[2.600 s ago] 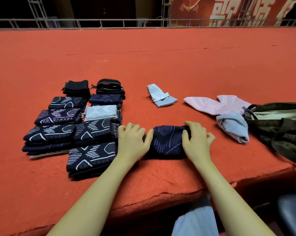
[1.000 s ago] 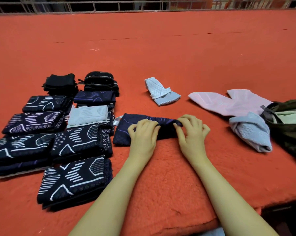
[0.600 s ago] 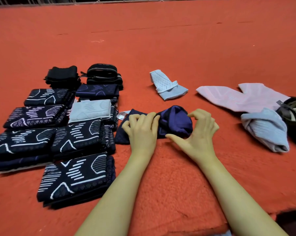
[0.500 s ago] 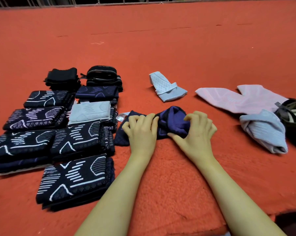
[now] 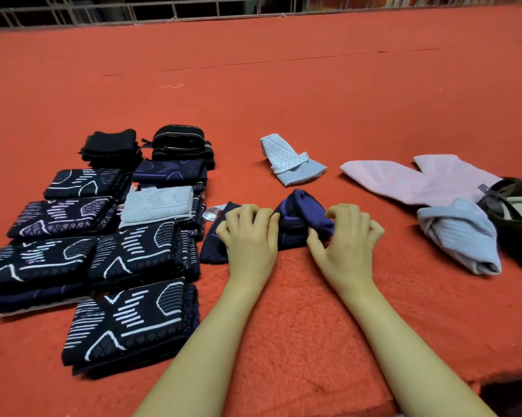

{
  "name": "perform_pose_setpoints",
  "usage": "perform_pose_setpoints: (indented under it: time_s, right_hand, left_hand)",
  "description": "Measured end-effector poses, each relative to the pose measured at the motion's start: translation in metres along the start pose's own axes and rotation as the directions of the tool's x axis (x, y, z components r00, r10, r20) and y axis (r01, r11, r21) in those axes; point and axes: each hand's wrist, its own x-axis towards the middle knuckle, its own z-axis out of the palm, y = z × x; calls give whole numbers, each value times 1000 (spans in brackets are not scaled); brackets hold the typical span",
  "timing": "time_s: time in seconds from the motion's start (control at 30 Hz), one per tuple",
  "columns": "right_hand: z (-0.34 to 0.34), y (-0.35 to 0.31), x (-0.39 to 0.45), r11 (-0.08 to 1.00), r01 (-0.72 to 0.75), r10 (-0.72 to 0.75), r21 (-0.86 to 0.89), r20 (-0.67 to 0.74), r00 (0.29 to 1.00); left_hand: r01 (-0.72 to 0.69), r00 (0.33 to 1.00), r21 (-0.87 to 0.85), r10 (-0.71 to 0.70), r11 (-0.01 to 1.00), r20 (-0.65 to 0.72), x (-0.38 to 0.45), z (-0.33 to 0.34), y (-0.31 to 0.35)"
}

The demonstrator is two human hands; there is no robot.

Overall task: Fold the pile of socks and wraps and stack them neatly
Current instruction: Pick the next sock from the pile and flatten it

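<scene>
Two bare forearms entering from bottom edge, one per side. No sleeves, cuffs or fabric on either arm up to frame edge. Left hand (image 5: 249,236) bare: no glove, ring, watch or band at wrist. Right hand (image 5: 342,239) likewise bare, ungloved, wrist uncovered. Slim wrists, forearms widening toward the camera. Knuckles and finger joints clearly outlined on both hands; thumbs visible on inner sides. Nails mostly hidden, polish cannot be told. No marks, tattoos or plasters seen on visible parts. Upper arms, elbows and torso out of frame. Wide-angle stretch toward bottom corners, arm edges slightly soft there.
</scene>
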Motion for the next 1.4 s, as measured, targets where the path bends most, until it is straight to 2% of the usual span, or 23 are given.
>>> perform_pose_setpoints:
  time_s: [0.17,0.3,0.4,0.47,0.6,0.7,0.73,0.77,0.83,0.9,1.07,1.17,1.23,1.33,1.4]
  right_hand:
    - [0,5,-1,998,-55,56,32,-18,998]
    - [-4,0,0,979,-61,73,196,-56,996]
    - [-15,-5,0,948,-126,148,291,-55,987]
    - [-24,-6,-3,949,-160,179,271,-48,983]
    - [-32,-9,-10,957,-266,264,119,29,964]
    - [-33,-10,-15,951,-310,304,21,142,942]
    - [-33,-11,-18,957,-291,284,12,181,941]
    - [-34,-11,-20,964,-266,257,15,207,944]
    - [-35,-12,-22,967,-253,241,27,220,945]
    - [-39,-15,-25,955,-290,275,55,197,941]
    - [-56,-18,-36,950,-301,292,79,109,950]
    - [-57,-16,-37,933,-353,346,70,101,933]
    - [-52,-13,-32,920,-380,362,96,162,918]
    - [-41,-3,-20,889,-424,349,173,344,872]
    - [-36,4,-13,893,-420,313,161,447,838]
  left_hand:
    - [39,999,82,-42,996,27,1,2,-2]
    - [109,994,42,-109,993,-5,3,-1,0]
    - [95,995,-7,-95,995,-5,2,-6,2]
    - [42,999,-45,-43,998,-18,-1,-10,4]
    - [-122,993,-82,122,989,-5,-9,-20,9]
    - [-107,985,-46,113,993,134,-19,-28,13]
    - [-83,968,-6,82,997,236,-22,-31,15]
    - [-60,924,40,41,997,379,-24,-35,16]
    - [-43,767,141,-58,989,639,-28,-41,15]
    - [-63,660,178,-93,982,746,-31,-46,12]
    - [-69,616,192,-109,979,780,-35,-55,12]
    - [-73,618,195,-109,978,778,-36,-58,12]
    - [-65,624,188,-107,980,774,-35,-58,12]
    - [-60,628,186,-108,981,771,-35,-58,12]
    - [-47,629,182,-113,982,769,-34,-58,12]
